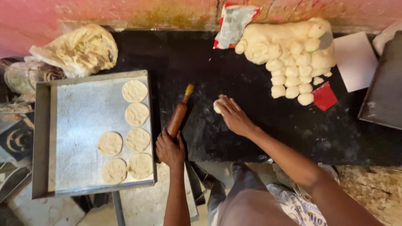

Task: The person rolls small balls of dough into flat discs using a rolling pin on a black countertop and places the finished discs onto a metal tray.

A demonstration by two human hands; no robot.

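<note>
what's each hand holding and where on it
Left hand grips the rolling pin at its near end; right hand presses a dough ball under its fingers.

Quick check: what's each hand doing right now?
Left hand: closed around the rolling pin handle.
Right hand: fingers on a small dough ball; grip cannot be told.

Single head view, looking straight down

I see everything from one head-worn camera, pointed steeply down from above onto the black counter [259, 125], fairly close: my right hand [232, 115] sits near centre, my left hand [169, 148] just below-left, the metal tray [42, 138] further left.
</note>
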